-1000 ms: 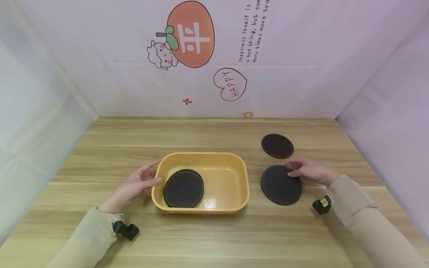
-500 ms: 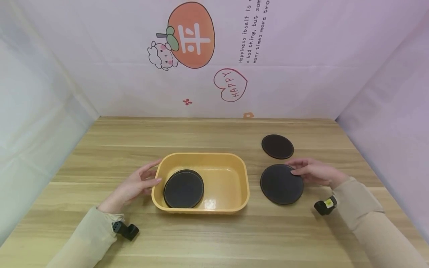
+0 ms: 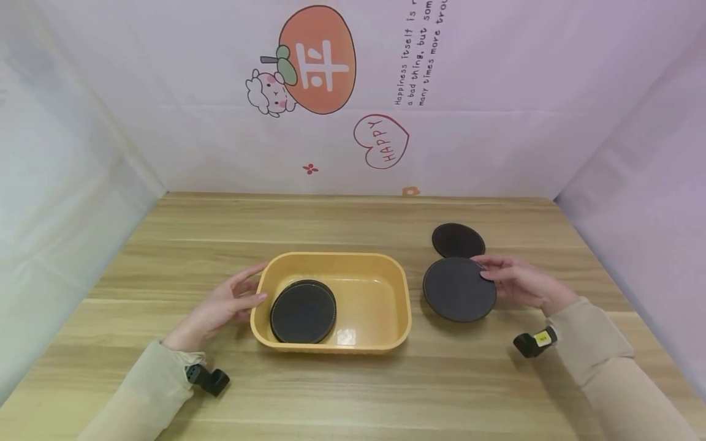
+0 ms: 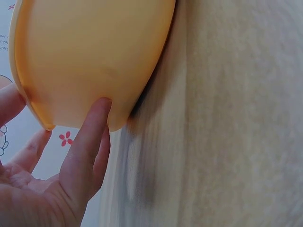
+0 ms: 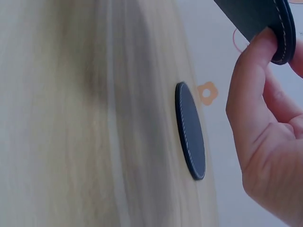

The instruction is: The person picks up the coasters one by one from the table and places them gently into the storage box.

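Observation:
In the head view, my right hand (image 3: 515, 282) pinches a round black coaster (image 3: 458, 291) by its right edge, raised off the table. White stitching runs along the rim of this held coaster (image 5: 284, 28) in the right wrist view. My left hand (image 3: 220, 306) rests against the left end of a yellow rectangular plastic bin (image 3: 386, 346), fingers spread. Its fingertips (image 4: 105, 105) touch the outer wall, and the thumb tip lies at the rim. Black round coasters (image 3: 303, 312), seemingly stacked, lie inside the bin at its left.
Another dark round coaster (image 3: 455, 239) lies flat on the wooden table (image 3: 353, 398), behind the held one. A white printed cloth (image 3: 469, 153) hangs along the table's back edge, with pale cloth at both sides.
My right hand has lifted the coaster from the table and shifted it slightly away from me, so it now partly overlaps the far coaster. The left hand and bin stay put.

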A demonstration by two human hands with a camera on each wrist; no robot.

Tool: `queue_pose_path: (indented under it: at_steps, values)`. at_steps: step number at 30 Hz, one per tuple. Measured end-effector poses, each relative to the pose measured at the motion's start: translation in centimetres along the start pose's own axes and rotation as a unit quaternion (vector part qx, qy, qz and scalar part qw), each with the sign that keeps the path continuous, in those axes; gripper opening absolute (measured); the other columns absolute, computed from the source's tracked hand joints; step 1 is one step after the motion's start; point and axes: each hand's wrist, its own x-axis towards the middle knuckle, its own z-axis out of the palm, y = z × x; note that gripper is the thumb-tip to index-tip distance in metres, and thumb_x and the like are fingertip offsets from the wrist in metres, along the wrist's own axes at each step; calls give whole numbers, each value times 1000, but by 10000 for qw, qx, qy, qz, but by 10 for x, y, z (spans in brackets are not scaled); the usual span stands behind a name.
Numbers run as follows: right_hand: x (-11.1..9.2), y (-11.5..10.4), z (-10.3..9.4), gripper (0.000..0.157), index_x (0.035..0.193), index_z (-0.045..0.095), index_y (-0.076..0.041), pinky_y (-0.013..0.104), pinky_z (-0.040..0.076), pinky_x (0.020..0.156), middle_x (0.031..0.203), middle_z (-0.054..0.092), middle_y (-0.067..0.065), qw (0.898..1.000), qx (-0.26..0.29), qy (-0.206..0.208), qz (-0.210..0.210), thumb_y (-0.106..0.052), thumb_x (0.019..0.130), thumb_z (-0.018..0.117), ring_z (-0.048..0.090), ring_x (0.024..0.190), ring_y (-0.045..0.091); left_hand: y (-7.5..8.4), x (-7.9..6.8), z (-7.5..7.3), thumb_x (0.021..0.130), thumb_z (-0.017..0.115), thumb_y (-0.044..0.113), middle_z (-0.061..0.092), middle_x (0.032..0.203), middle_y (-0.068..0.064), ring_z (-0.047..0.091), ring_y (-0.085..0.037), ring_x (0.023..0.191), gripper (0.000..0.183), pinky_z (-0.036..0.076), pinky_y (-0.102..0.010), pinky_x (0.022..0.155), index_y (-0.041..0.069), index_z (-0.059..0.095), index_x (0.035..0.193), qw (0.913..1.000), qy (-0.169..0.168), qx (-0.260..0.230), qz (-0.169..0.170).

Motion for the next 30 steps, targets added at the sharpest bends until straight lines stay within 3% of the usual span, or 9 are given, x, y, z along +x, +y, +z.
queue_pose_path:
  at_steps: [6,15,22,30]
  values:
    - [5,-5,11,40,116,63,-19,27,54,82,110,66,-5,9982,172,571,-76,5,98,37,65,94,9,0,0,0,93,58,7,33,139,-34,60,-12,97,73,57,-34,79,5,14,151,10000,14,8,9]
    - [14,-12,29,36,108,65,-14,23,55,75,98,67,0,9876,1053,1127,-308,5,98,36,66,85,11,5,-2,3,93,56,6,30,140,-36,59,-12,99,72,57,-33,80,5,13,151,10000,-54,7,13]
    - [18,-16,38,31,108,63,-11,24,56,74,98,66,3,9804,1427,1262,-500,4,98,38,65,85,13,5,-2,4,93,56,7,30,141,-36,59,-12,98,72,57,-33,80,4,13,151,10000,-14,3,-1]
    - [30,-24,52,28,113,58,-10,25,55,77,103,65,4,9797,1470,1274,-475,4,98,39,65,89,13,5,-2,3,93,58,9,29,142,-36,59,-13,99,74,57,-33,79,6,13,152,10000,3,87,-40]
